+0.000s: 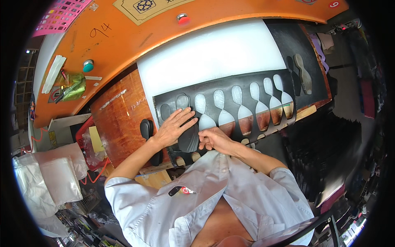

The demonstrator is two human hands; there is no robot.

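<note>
A black sheet (207,94) with a row of sole-shaped cut-outs lies across a white board (205,49) and the brown board in front of it. Near the sheet's left end is a stack of black sole-shaped pieces (188,142), its edges slightly fanned. My left hand (175,126) rests on the stack, its fingers stretched out over the upper part. Just right of the stack is my right hand (214,140), fingers curled and thumb pressed in at the stack's edge. What lies between those fingertips is hidden.
An orange machine beam (123,41) with a red button (183,19) and a green button (88,66) spans the far side. More black sole pieces (146,129) lie left on the brown board (119,107). A sole-shaped tool (303,74) is at right, above piled black sheets (329,148).
</note>
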